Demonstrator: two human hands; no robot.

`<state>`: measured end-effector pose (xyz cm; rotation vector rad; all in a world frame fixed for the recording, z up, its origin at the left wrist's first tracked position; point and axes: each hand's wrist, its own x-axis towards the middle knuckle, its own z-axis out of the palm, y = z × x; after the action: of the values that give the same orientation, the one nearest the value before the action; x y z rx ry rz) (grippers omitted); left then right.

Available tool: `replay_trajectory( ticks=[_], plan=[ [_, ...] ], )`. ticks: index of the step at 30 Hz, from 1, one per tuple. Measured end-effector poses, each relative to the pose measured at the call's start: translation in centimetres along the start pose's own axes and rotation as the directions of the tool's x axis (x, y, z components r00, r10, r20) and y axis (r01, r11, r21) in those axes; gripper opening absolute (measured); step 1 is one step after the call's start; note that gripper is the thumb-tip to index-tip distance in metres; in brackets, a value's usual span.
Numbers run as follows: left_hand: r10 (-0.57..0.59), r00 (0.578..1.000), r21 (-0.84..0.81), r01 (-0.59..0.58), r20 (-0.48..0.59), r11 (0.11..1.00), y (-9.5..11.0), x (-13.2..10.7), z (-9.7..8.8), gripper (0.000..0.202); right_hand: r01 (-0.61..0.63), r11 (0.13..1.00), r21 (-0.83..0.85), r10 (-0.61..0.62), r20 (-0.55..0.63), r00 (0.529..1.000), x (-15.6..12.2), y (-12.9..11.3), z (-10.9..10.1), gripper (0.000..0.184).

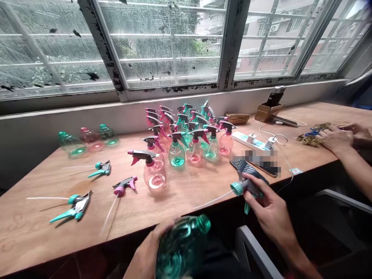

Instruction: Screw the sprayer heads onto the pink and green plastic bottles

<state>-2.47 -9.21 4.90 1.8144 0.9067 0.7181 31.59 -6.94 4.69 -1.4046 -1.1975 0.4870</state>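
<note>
A green see-through spray bottle body [183, 248] without a head is gripped in my left hand [149, 248], below the table's front edge, its threaded neck tilted up to the right. Between the fingers of my right hand [269, 209] is a teal and grey trigger spray head [251, 188]; its thin white tube points left, over the table edge. The bottle and the head are apart. On the table to the left lie a pink spray head [123, 186] and two teal spray heads [101, 169], [78, 207]. The nearest assembled bottle is a pink spray bottle [155, 176].
Several pink and green assembled spray bottles [176, 153] stand grouped mid-table. Three headless bottles [91, 139] are at the back left. A phone [247, 168], a power strip [252, 141] and a cardboard box [266, 112] are to the right. Another person's hands [337, 137] work at far right.
</note>
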Motion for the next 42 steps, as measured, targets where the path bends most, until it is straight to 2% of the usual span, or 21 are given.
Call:
replay_trajectory(
  ticks=[1, 3, 4, 6, 9, 11, 14, 18, 24, 26, 28, 30, 31, 33, 35, 38, 42],
  plan=[
    [0.070, 0.992, 0.169, -0.051, -0.108, 0.984, -0.1, 0.8, 0.2, 0.093, 0.044, 0.998, -0.038, -0.046, -0.039, 0.998, 0.0, -0.2, -0.2, 0.040],
    [0.216, 0.951, 0.453, -0.096, -0.220, 0.887, -0.5, 1.6, 0.2, 0.090, 0.123, 0.989, -0.078, -0.127, -0.043, 0.991, -0.3, -0.7, 0.0, 0.038],
    [0.271, 0.932, 0.548, -0.101, -0.239, 0.830, -0.8, 1.7, -0.1, 0.087, 0.152, 0.985, -0.080, -0.155, -0.043, 0.987, -0.4, -0.9, 0.3, 0.037],
    [0.312, 0.911, 0.629, -0.078, -0.271, 0.774, -1.4, 1.1, -0.8, 0.083, 0.174, 0.983, -0.066, -0.179, -0.080, 0.981, -0.6, -0.9, 0.8, 0.036],
    [0.297, 0.890, 0.636, -0.011, -0.345, 0.771, -1.8, -0.3, -1.9, 0.079, 0.154, 0.987, -0.046, -0.161, -0.210, 0.964, -0.5, -0.5, 1.0, 0.040],
    [0.274, 0.896, 0.638, 0.014, -0.350, 0.770, -1.7, -0.9, -2.2, 0.078, 0.148, 0.988, -0.045, -0.155, -0.234, 0.960, -0.5, -0.2, 0.9, 0.041],
    [0.248, 0.911, 0.641, 0.023, -0.329, 0.767, -1.4, -0.8, -2.0, 0.079, 0.192, 0.979, -0.064, -0.200, -0.146, 0.969, -0.8, 0.0, 1.4, 0.037],
    [0.271, 0.913, 0.659, -0.002, -0.306, 0.752, -1.6, -0.4, -1.6, 0.081, 0.230, 0.971, -0.063, -0.233, -0.046, 0.971, -1.1, 0.4, 2.4, 0.035],
    [0.273, 0.917, 0.679, -0.004, -0.290, 0.734, -1.8, -0.8, -1.7, 0.083, 0.225, 0.972, -0.063, -0.231, -0.111, 0.967, -0.7, 0.8, 2.3, 0.037],
    [0.267, 0.924, 0.678, -0.011, -0.274, 0.735, -1.7, -0.8, -1.5, 0.082, 0.240, 0.969, -0.066, -0.244, -0.053, 0.968, -0.9, 0.8, 2.3, 0.037],
    [0.255, 0.937, 0.680, -0.026, -0.238, 0.733, -1.6, -0.8, -1.1, 0.081, 0.242, 0.969, -0.051, -0.237, 0.080, 0.968, -1.2, 0.7, 2.5, 0.036],
    [0.246, 0.945, 0.684, -0.033, -0.216, 0.729, -1.6, -0.7, -0.6, 0.086, 0.197, 0.980, 0.009, -0.192, 0.268, 0.944, -1.6, 0.6, 3.1, 0.037],
    [0.250, 0.943, 0.684, -0.033, -0.221, 0.729, -1.6, -0.6, -0.4, 0.092, 0.149, 0.987, 0.055, -0.159, 0.367, 0.917, -1.9, 0.5, 3.4, 0.040],
    [0.281, 0.929, 0.676, -0.048, -0.239, 0.735, -1.7, -0.2, -0.1, 0.105, 0.000, 0.989, 0.151, -0.083, 0.547, 0.833, -2.4, 0.3, 4.0, 0.046],
    [0.316, 0.925, 0.668, -0.098, -0.213, 0.738, -1.6, 0.2, -0.1, 0.107, -0.181, 0.959, 0.219, -0.012, 0.666, 0.746, -2.8, -0.1, 4.5, 0.043],
    [0.342, 0.932, 0.653, -0.188, -0.116, 0.733, -0.7, 0.6, -0.6, 0.091, -0.384, 0.882, 0.275, 0.073, 0.724, 0.686, -3.2, -0.2, 5.1, 0.035],
    [0.300, 0.953, 0.645, -0.210, -0.031, 0.735, 1.6, 1.3, -1.3, 0.079, -0.524, 0.772, 0.360, 0.085, 0.758, 0.646, -3.4, 0.5, 5.6, 0.040]
  ],
)
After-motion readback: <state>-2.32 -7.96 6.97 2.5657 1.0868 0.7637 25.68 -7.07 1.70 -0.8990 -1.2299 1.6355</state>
